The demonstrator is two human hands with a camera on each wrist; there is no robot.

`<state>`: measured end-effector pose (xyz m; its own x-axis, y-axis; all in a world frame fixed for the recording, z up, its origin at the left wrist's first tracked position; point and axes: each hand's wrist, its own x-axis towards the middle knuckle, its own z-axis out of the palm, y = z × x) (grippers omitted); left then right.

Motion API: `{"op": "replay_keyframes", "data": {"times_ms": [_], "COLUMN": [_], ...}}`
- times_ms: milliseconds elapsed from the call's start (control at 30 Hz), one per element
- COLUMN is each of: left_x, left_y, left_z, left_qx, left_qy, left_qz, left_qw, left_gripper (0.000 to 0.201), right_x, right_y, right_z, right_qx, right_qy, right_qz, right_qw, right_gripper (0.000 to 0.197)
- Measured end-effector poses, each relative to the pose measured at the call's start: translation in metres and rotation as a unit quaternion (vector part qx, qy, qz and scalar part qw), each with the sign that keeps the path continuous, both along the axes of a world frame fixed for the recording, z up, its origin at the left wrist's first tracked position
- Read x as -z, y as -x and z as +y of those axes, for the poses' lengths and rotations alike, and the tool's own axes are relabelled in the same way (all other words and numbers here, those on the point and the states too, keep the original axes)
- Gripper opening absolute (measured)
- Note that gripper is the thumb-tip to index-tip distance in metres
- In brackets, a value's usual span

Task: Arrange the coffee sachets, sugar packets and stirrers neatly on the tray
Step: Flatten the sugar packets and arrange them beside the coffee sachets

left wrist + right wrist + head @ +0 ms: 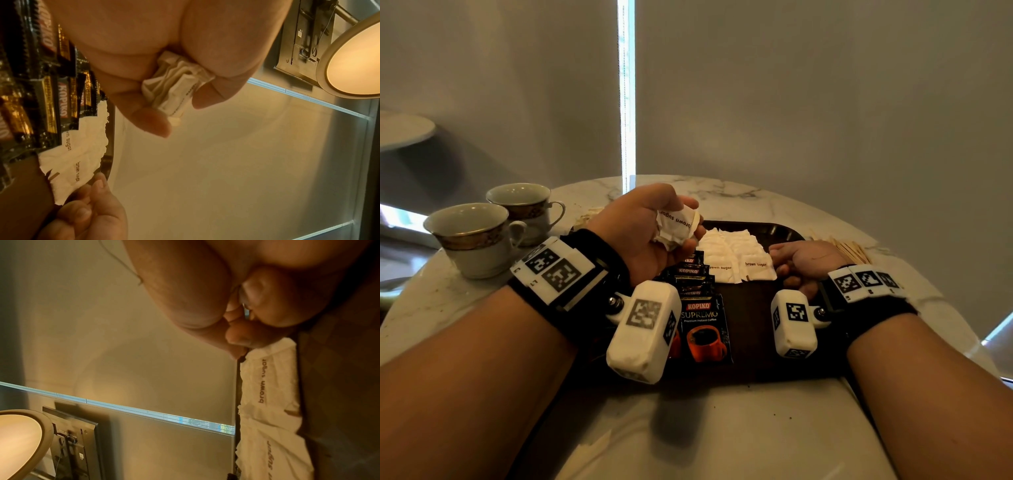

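My left hand (693, 219) is raised over the tray's far left and grips a crumpled bundle of white brown sugar packets (673, 228), seen close up in the left wrist view (176, 87). Several brown sugar packets (736, 257) lie overlapping on the dark tray (753, 325). A row of black Kopiko coffee sachets (702, 318) runs down the tray's left. My right hand (782, 265) rests on the tray with its fingers curled and nothing in it. Its fingertips (98, 180) touch the edge of the rightmost laid packet (267, 386). Wooden stirrers (854, 251) lie on the table right of the tray.
Two gold-banded teacups (479, 240) (527, 209) stand on the round marble table (722, 428) at the left. A few pale loose items (592, 216) lie behind my left wrist. The tray's right half is bare.
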<state>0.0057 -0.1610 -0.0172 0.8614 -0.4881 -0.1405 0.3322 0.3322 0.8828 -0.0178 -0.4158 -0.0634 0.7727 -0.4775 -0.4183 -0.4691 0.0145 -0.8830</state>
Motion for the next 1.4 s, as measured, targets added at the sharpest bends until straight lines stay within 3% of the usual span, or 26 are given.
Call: {"op": "replay_keyframes", "data": {"times_ms": [200,300,367,467,600,700,867,1133,1400], "left_x": [-0.002,-0.002,0.000,0.002,0.006,0.005,0.004,0.006,0.004], "left_y": [0.003,0.003,0.003,0.001,0.001,0.003,0.004,0.003,0.006], "left_z": [0.000,-0.001,-0.002,-0.001,-0.001,-0.002,-0.005,-0.003,-0.005], "left_qx": [0.011,0.021,0.035,0.052,0.041,0.056,0.062,0.085,0.053], "left_qy": [0.025,0.029,0.020,0.004,-0.009,-0.011,-0.006,0.002,-0.005], "left_qz": [0.016,0.015,0.007,0.000,-0.024,-0.046,-0.061,-0.055,-0.045], "left_qw": [1.000,0.999,0.999,0.999,0.999,0.997,0.996,0.995,0.998], "left_gripper": [0.037,0.040,0.039,0.037,0.058,0.057,0.030,0.032,0.033], "right_x": [0.004,-0.007,-0.022,-0.039,-0.038,-0.033,-0.031,-0.027,-0.025], "right_y": [-0.004,-0.002,0.008,0.025,0.036,0.036,0.036,0.034,0.032], "right_z": [-0.001,0.002,0.010,0.033,0.064,0.075,0.081,0.086,0.085], "right_qx": [0.042,0.067,0.046,-0.054,-0.158,-0.197,-0.177,-0.127,-0.108], "right_qy": [-0.064,-0.127,-0.174,-0.191,-0.152,-0.131,-0.098,-0.076,-0.073], "right_qz": [-0.086,-0.180,-0.240,-0.281,-0.280,-0.269,-0.272,-0.304,-0.304], "right_qw": [0.993,0.973,0.954,0.939,0.935,0.934,0.941,0.941,0.944], "right_gripper": [0.008,0.013,0.012,0.013,0.032,0.040,0.043,0.019,0.014]}}
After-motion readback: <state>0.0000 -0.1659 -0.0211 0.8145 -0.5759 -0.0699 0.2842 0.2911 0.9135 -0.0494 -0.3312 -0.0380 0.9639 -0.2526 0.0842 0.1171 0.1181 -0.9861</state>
